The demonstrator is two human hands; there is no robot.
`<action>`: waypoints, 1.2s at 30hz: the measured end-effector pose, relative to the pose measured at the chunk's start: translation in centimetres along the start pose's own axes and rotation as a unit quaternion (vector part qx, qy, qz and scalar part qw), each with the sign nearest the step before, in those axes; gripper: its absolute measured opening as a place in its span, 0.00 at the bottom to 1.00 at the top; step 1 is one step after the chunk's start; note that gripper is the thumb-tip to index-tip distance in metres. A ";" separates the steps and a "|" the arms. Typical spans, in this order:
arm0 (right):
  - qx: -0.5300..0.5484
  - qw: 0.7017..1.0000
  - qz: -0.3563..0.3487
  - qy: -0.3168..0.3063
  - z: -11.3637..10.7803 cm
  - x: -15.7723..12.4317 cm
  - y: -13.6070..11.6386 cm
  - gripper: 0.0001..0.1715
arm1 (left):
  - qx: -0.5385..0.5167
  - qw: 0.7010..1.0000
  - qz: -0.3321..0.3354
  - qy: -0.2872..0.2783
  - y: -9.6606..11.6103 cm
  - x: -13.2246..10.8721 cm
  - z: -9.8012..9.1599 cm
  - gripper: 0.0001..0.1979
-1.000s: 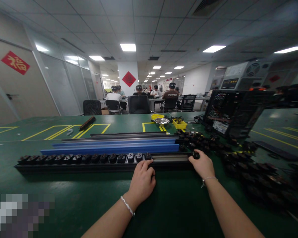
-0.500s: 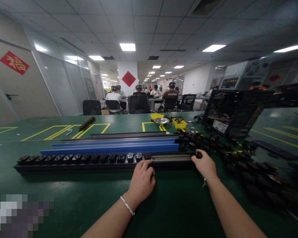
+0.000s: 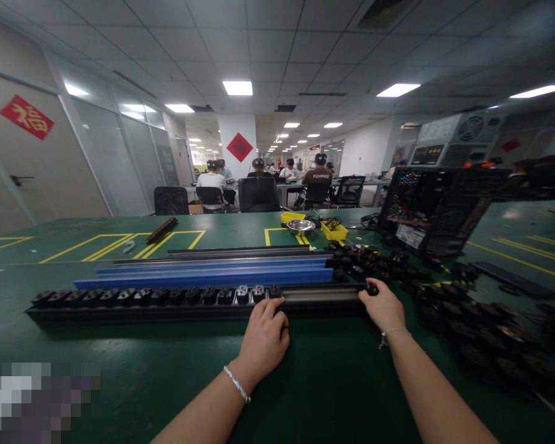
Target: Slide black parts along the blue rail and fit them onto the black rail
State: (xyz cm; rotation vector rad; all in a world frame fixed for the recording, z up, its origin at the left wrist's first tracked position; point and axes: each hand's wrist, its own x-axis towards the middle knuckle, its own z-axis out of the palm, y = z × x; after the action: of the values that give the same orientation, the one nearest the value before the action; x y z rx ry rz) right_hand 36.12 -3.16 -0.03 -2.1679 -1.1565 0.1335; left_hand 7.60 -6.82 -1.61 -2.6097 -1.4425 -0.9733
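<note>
A long black rail lies across the table in front of me. Several black socket modules sit in a row along its left and middle part; the channel to their right shows bare metal. My left hand grips the rail's near edge, its index fingertip by the last module of the row and the other fingers curled. At the rail's right end, my right hand pinches a single socket module between thumb and fingers. That module is partly hidden by the fingers.
Blue rails and thin dark strips lie behind the black rail. A heap of black modules spreads at right. Farther back are a metal bowl, a yellow bin and an open computer case. People sit beyond the table.
My right hand has shifted slightly to the right with the socket module. My left hand and the rail have stayed in place.
</note>
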 end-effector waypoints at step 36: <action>0.053 0.997 0.020 0.054 0.0 0.5 1.4 0.26 | 0.003 1.000 0.005 0.005 -0.1 -0.1 0.2 0.07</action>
State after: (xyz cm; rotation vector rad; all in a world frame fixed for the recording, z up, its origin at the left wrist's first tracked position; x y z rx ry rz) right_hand 37.42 -3.35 -0.79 -2.0795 -1.0222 0.0934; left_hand 7.58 -6.71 -1.87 -2.6014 -1.4254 -0.9786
